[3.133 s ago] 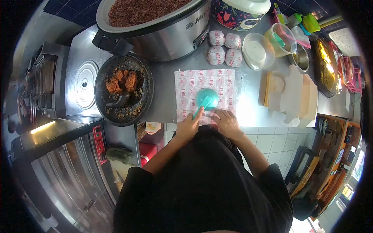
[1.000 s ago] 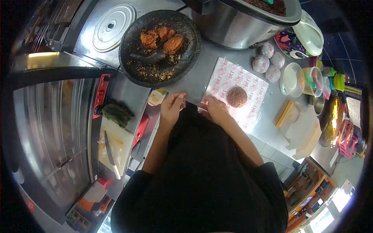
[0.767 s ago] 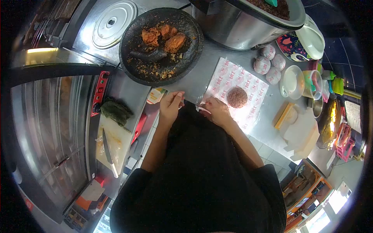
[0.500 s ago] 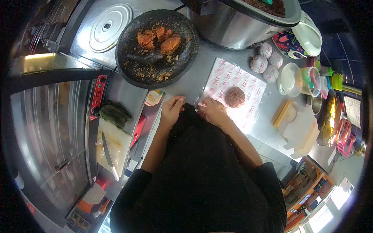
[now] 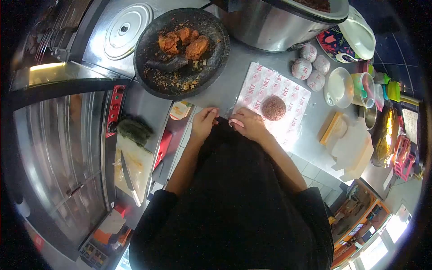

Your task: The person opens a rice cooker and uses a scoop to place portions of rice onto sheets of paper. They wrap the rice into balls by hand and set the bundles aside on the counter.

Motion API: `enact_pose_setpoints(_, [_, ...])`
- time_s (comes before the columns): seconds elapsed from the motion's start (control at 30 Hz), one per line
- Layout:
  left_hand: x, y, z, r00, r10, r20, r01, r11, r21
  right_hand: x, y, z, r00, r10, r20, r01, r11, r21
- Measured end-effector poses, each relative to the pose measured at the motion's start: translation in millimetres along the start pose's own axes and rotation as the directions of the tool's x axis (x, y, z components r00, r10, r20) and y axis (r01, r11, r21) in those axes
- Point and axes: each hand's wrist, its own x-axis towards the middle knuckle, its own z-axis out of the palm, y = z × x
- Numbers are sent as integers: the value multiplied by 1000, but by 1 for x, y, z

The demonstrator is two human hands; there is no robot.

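Note:
My left hand (image 5: 204,123) is held in front of my dark clothing, thumb and fingers pinched together; whatever may be between them is too small to name. My right hand (image 5: 248,124) is closed at the near left corner of a printed wrapping paper (image 5: 255,92), and a pale bit of the sheet seems to show under its curled fingers. On that paper sits a round, reddish-brown rice ball (image 5: 273,108), just right of my right hand and apart from it. Several wrapped balls (image 5: 301,68) in the same printed paper are grouped beyond the sheet.
A black stone mortar (image 5: 182,87) holds fried pieces and crumbs. Behind stands a large steel cooker (image 5: 265,31). Plastic tubs (image 5: 339,87) and an open carton box (image 5: 353,153) are at right. At left, a knife (image 5: 128,177) lies on a cutting board (image 5: 137,162) near dark leaves (image 5: 134,130).
The view has shifted slightly. My right hand's fingers have curled in more at the paper's corner. My left hand stays pinched, a little closer to the right one.

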Motion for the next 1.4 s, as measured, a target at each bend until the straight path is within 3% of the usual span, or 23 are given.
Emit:
enact_pose_setpoints(0.3, [-2, -2, 2, 998, -55, -9, 56, 998, 20, 0, -1, -3, 999, 15, 44, -16, 1000, 23])
enact_pose_setpoints(0.47, [1, -6, -1, 1000, -22, 9, 22, 1000, -5, 3, 0, -3, 992, -30, 120, 45, 991, -129])
enact_pose_setpoints(0.67, [-1, -2, -2, 1000, -30, -6, 30, 999, 33, 4, 3, -3, 987, -32, 154, 55, 987, -149])
enact_pose_setpoints(0.97, [-1, -5, -2, 1000, -22, -4, 22, 999, 38, 6, 0, -8, 989, -2, 147, 11, 998, -64])
enact_pose_setpoints(1.1, [0, -4, -2, 999, -35, -8, 36, 998, 43, 6, -3, -9, 991, -32, 129, 41, 997, -67])
enact_pose_setpoints(1.17, [1, -4, -3, 999, -35, -5, 35, 998, 49, 8, -4, -9, 983, -27, 184, 64, 978, -197])
enact_pose_setpoints(1.4, [0, -3, -5, 1000, 0, -8, 0, 998, 59, 8, 1, -7, 989, -66, 132, 82, 989, -120])
